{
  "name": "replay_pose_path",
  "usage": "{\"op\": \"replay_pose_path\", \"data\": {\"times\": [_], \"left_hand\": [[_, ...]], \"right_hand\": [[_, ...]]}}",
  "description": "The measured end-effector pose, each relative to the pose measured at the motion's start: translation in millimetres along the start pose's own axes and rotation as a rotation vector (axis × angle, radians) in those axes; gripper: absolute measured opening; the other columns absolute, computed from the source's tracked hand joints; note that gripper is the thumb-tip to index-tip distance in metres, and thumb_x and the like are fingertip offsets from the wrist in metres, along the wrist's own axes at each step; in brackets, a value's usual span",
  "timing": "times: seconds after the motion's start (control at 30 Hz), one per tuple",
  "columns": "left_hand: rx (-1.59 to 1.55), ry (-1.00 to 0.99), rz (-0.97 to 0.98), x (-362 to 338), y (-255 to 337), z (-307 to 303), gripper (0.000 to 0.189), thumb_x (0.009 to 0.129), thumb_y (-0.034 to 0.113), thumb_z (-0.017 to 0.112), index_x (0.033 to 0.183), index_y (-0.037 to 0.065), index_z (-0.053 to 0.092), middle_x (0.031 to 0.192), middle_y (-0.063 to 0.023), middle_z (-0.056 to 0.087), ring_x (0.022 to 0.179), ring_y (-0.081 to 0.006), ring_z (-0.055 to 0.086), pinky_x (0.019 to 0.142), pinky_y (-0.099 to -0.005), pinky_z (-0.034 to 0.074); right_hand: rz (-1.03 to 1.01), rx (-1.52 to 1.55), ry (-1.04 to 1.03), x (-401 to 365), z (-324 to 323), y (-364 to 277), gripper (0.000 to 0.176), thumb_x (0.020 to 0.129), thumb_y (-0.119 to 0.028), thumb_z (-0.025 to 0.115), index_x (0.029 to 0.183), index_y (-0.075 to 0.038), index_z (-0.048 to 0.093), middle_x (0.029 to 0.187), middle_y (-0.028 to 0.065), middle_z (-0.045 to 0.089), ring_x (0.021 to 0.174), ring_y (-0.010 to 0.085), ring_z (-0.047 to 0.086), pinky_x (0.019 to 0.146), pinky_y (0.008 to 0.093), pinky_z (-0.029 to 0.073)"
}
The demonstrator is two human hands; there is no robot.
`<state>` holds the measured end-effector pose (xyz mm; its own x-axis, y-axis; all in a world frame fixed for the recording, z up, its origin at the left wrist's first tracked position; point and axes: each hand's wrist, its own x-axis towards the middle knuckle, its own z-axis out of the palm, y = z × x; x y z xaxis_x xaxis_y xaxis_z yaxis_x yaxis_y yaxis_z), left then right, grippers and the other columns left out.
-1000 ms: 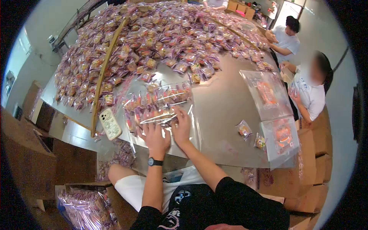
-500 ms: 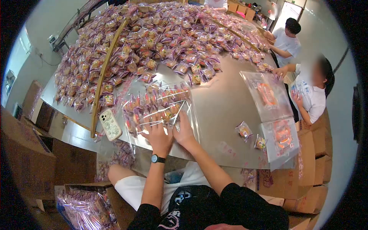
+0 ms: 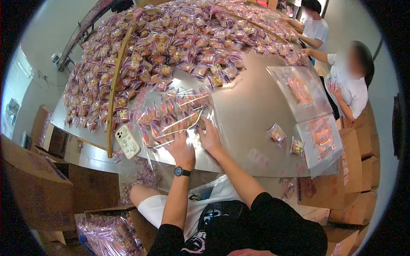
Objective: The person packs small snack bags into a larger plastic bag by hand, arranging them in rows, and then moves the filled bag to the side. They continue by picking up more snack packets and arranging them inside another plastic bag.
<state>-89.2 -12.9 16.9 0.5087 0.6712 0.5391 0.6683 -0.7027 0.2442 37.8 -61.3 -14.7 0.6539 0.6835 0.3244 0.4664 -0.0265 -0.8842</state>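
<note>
A large clear plastic bag (image 3: 215, 112) lies on the metal table, filled with rows of small wrapped snack cakes (image 3: 164, 112). My left hand (image 3: 181, 150), with a watch at its wrist, rests on the bag's near side, fingers stretched forward over the film. Just right of it, my right hand (image 3: 209, 135) touches the bag's right part, thumb and fingers apart. Glare on the film hides some detail around the fingertips. A phone in a patterned case (image 3: 127, 141) is left of the bag.
A huge heap of wrapped cakes (image 3: 171, 47) covers the far table, crossed by a wooden strip (image 3: 118, 77). Printed bags (image 3: 321, 138) and two loose cakes (image 3: 277, 134) lie right. Two people sit along the right side. Cartons (image 3: 95, 183) stand around; one holds packed cakes (image 3: 109, 234).
My right hand's fingers have spread and lifted a little from the film. My left hand stays on the bag. The whole view has shifted slightly.
</note>
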Motion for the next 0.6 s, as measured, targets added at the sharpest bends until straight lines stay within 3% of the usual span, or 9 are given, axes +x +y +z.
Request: {"op": "replay_pose_path", "data": {"times": [0.07, 0.23, 0.27, 0.3, 0.4, 0.43, 0.5, 0.57, 0.6], "left_hand": [[0.039, -0.023, -0.019, 2.7, 4.6, -1.9, 0.064, 0.082, 0.020, 0.066, 0.144, 0.010, 0.053, 0.149, -0.0069, 0.055, 0.143, -0.0310, 0.042, 0.120, -0.0682, 0.008], [0.128, -0.007, -0.011, -2.0, 7.2, -2.5, 0.062, 0.089, 0.031, 0.067, 0.146, 0.011, 0.052, 0.151, -0.0066, 0.052, 0.144, -0.0304, 0.040, 0.120, -0.0682, 0.009], [0.050, 0.041, -0.004, -1.4, 6.7, -1.5, 0.058, 0.083, 0.025, 0.072, 0.135, 0.005, 0.057, 0.147, -0.0141, 0.055, 0.144, -0.0342, 0.040, 0.122, -0.0686, 0.002], [0.023, 0.042, -0.006, -2.9, 6.2, -1.6, 0.061, 0.082, 0.026, 0.072, 0.136, 0.002, 0.055, 0.148, -0.0170, 0.053, 0.144, -0.0362, 0.039, 0.122, -0.0688, 0.002], [-0.081, 0.032, -0.033, -12.5, 14.8, -7.2, 0.070, 0.082, 0.026, 0.073, 0.139, -0.005, 0.048, 0.150, -0.0257, 0.046, 0.144, -0.0431, 0.036, 0.122, -0.0689, 0.005], [-0.128, 0.019, -0.048, -25.3, 22.0, -12.1, 0.075, 0.081, 0.026, 0.074, 0.141, -0.007, 0.044, 0.150, -0.0286, 0.044, 0.143, -0.0459, 0.035, 0.122, -0.0686, 0.008], [-0.265, -0.025, -0.040, -63.2, 34.7, -29.0, 0.081, 0.081, 0.026, 0.074, 0.144, -0.012, 0.038, 0.148, -0.0335, 0.042, 0.142, -0.0501, 0.034, 0.120, -0.0676, 0.014], [-0.538, -0.045, -0.009, -107.3, 48.9, -64.6, 0.082, 0.082, 0.018, 0.074, 0.147, -0.014, 0.035, 0.145, -0.0333, 0.046, 0.139, -0.0501, 0.039, 0.119, -0.0641, 0.024], [-0.549, 0.024, 0.079, -131.9, 46.9, -81.0, 0.070, 0.080, 0.013, 0.075, 0.141, -0.008, 0.046, 0.140, -0.0291, 0.052, 0.131, -0.0463, 0.050, 0.114, -0.0611, 0.033]], "right_hand": [[-0.084, -0.063, 0.040, 3.8, -1.5, -4.8, 0.051, 0.084, -0.009, 0.070, 0.131, 0.001, 0.053, 0.111, 0.0254, 0.064, 0.104, 0.0436, 0.063, 0.092, 0.0497, 0.050], [0.116, -0.171, -0.185, 21.9, -13.9, -26.4, 0.046, 0.089, -0.017, 0.069, 0.128, 0.001, 0.053, 0.121, 0.0309, 0.062, 0.108, 0.0478, 0.059, 0.094, 0.0524, 0.048], [0.185, -0.150, -0.251, 21.7, -21.5, -38.2, 0.050, 0.089, -0.018, 0.068, 0.132, 0.003, 0.051, 0.125, 0.0332, 0.059, 0.111, 0.0486, 0.058, 0.096, 0.0532, 0.047], [0.251, -0.132, -0.319, 21.7, -25.2, -44.9, 0.054, 0.090, -0.019, 0.067, 0.136, 0.005, 0.049, 0.129, 0.0354, 0.057, 0.114, 0.0494, 0.057, 0.097, 0.0540, 0.046], [-0.013, -0.384, -0.239, -0.9, -8.5, -17.3, 0.068, 0.093, -0.021, 0.063, 0.146, 0.012, 0.036, 0.139, 0.0418, 0.046, 0.123, 0.0532, 0.050, 0.103, 0.0568, 0.041], [-0.111, -0.325, -0.141, -12.9, -8.5, -12.2, 0.056, 0.090, -0.009, 0.058, 0.137, 0.013, 0.036, 0.132, 0.0428, 0.045, 0.111, 0.0574, 0.052, 0.097, 0.0607, 0.044], [-0.339, -0.413, -0.072, -46.8, -24.0, -15.2, 0.063, 0.089, -0.007, 0.057, 0.143, 0.014, 0.033, 0.131, 0.0426, 0.048, 0.113, 0.0558, 0.053, 0.099, 0.0582, 0.046], [0.019, -0.353, -0.701, -56.0, -83.8, -76.2, 0.051, 0.099, -0.019, 0.059, 0.142, 0.008, 0.049, 0.135, 0.0311, 0.057, 0.124, 0.0417, 0.057, 0.110, 0.0469, 0.042], [0.075, -0.104, -0.878, -60.2, -110.3, -84.0, 0.046, 0.099, -0.021, 0.061, 0.138, 0.005, 0.055, 0.131, 0.0246, 0.062, 0.120, 0.0349, 0.060, 0.108, 0.0440, 0.045]]}}
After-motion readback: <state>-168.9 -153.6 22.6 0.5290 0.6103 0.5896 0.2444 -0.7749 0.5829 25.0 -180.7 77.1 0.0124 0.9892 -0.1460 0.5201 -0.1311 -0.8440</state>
